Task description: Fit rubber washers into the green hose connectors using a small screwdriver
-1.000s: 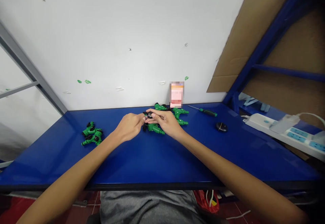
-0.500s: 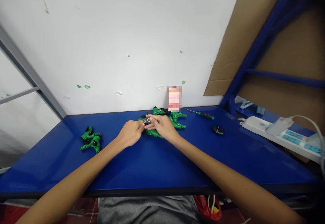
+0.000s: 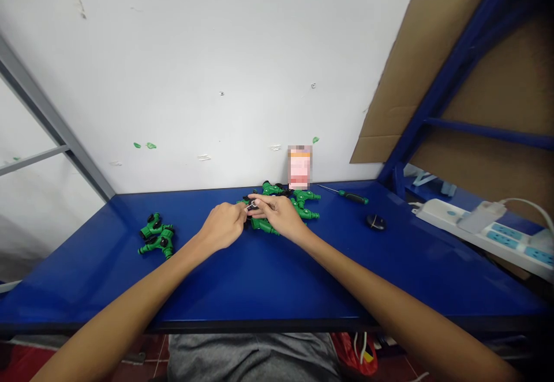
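Observation:
Above a group of green hose connectors point(image 3: 265, 227) at the table's back middle, my two hands meet. The fingers of my left hand point(image 3: 223, 226) are pinched at one end of a small light metal piece with a ring-shaped end point(image 3: 254, 203). My right hand point(image 3: 279, 213) has its thumb and fingers closed around the ring end of the same piece. Its exact kind is too small to make out. Fingers hide part of it, and the hands cover some of the connectors beneath. Two more green Y-shaped hose connectors point(image 3: 158, 242) with black levers lie to the left.
A screwdriver point(image 3: 352, 197) with a green and black handle lies right of the connectors. Near it is a black computer mouse point(image 3: 374, 222). A white power strip point(image 3: 476, 226) runs along the right side. A blurred pink card point(image 3: 299, 168) leans on the white wall point(image 3: 194, 70) behind the blue table point(image 3: 259, 289).
The whole view has shifted slightly, so everything appears a little further right. Both hands keep their grip on the small metal piece, with barely any motion between them.

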`<state>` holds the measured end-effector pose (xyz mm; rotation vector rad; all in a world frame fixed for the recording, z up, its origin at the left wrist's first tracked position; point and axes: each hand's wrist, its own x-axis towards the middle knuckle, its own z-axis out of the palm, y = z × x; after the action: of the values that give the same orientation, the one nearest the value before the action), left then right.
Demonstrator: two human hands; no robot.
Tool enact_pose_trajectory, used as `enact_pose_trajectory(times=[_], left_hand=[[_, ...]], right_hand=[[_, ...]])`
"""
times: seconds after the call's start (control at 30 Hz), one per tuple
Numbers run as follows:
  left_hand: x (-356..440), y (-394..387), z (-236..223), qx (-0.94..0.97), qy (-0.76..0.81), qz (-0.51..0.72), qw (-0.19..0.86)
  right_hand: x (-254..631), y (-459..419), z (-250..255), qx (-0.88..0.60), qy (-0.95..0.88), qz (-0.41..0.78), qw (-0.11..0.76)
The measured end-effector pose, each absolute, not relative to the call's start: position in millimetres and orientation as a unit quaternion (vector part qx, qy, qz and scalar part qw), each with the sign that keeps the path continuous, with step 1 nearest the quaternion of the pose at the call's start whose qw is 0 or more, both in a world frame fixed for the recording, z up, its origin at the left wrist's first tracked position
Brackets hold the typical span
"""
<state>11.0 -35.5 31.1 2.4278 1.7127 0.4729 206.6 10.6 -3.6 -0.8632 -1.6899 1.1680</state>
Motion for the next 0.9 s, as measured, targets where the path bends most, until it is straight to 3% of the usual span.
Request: enact_pose_trajectory(times=[0.63, 0.9], left_hand=[[15.8, -22.8, 1.1, 0.766, 0.522, 0.301, 0.225], [14.9, -22.5, 0.9, 0.750, 0.508, 0.329, 0.268]], right_hand=[[194.8, 1.5, -13.3, -0.435, -0.693, 0.346, 0.460], [198.9, 12.5, -12.0, -0.398, -0.649, 0.445, 0.471]])
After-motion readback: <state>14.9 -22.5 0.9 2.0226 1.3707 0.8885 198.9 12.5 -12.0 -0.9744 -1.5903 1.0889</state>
